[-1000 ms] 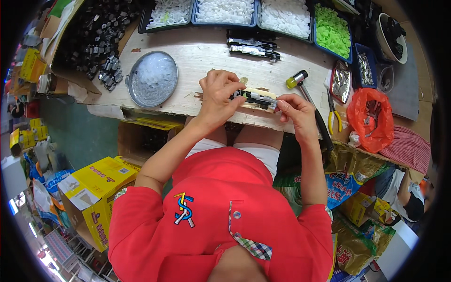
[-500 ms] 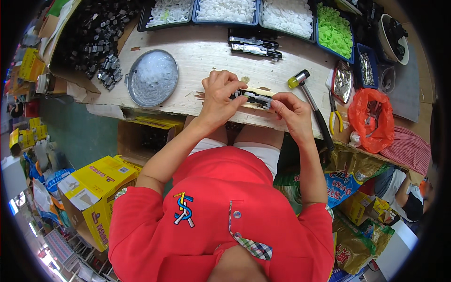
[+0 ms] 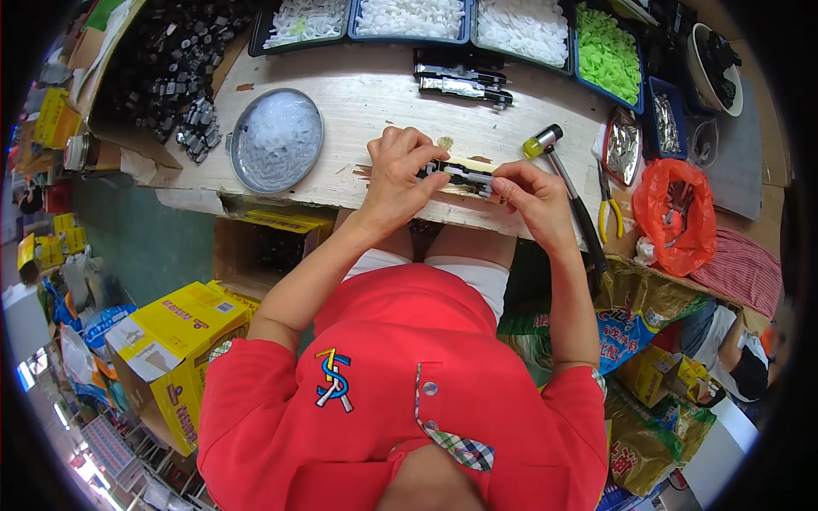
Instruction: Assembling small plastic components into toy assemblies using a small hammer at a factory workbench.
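Near the front edge of the worktable, a long, narrow black part [image 3: 465,176] with small white and metallic pieces lies over a pale strip. My left hand [image 3: 400,173] pinches its left end between thumb and fingers. At the other end, my right hand [image 3: 532,194] has its thumb and index finger closed on the part's tip. The fingers hide both ends. Several similar black parts with silvery faces [image 3: 461,88] lie farther back. Just right of my right hand is a hammer [image 3: 569,183] with a yellow-green and black head.
A round metal dish [image 3: 319,146] of translucent pieces stands left. Trays of white pieces [image 3: 411,41] and green pieces [image 3: 607,55] line the back. Yellow-handled pliers [image 3: 610,218] and a red plastic bag [image 3: 652,209] lie right. Black parts [image 3: 170,72] fill a box at far left.
The light-grey piece seen along the right half of the black part now shows much less. My right hand has shifted very slightly; my left hand stays in place.
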Available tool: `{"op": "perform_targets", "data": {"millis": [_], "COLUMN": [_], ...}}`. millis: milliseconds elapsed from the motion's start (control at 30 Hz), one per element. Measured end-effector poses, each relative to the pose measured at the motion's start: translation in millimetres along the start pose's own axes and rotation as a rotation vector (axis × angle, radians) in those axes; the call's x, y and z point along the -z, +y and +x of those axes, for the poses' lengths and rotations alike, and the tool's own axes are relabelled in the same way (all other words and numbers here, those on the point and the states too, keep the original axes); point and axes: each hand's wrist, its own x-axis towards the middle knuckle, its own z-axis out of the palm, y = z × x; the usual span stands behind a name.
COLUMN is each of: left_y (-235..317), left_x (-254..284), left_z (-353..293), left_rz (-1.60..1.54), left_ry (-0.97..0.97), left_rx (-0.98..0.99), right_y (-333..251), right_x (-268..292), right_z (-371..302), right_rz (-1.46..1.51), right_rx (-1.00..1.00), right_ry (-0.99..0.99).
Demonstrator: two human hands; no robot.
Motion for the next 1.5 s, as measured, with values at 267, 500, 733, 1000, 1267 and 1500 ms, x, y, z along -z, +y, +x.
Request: {"op": "perform_targets", "data": {"millis": [267, 500, 733, 1000, 1267, 1500], "left_y": [-1, -1, 0, 0, -1, -1], "left_x": [-1, -1, -1, -1, 0, -2], "left_z": [-1, -1, 0, 0, -2, 1], "left_rz": [0.001, 0.009, 0.006, 0.037, 0.007, -0.019], "left_ry": [-0.004, 0.003, 0.012, -0.027, -0.035, -0.002], "left_rx": [-0.004, -0.005, -0.019, -0.053, -0.042, -0.032], "right_y": [3, 5, 15, 13, 27, 26], "right_x": [-4, -1, -2, -3, -8, -6], "right_z": [3, 2, 4, 11, 6, 13], "right_rz": [0.086, 0.141, 0.131, -0.055, -0.194, -0.013], "right_rx": [-0.044, -0.065, -0.055, -0.165, 0.002, -0.019], "right_ry": [-0.004, -0.008, 0.025, 0.098, 0.149, 0.11]}}
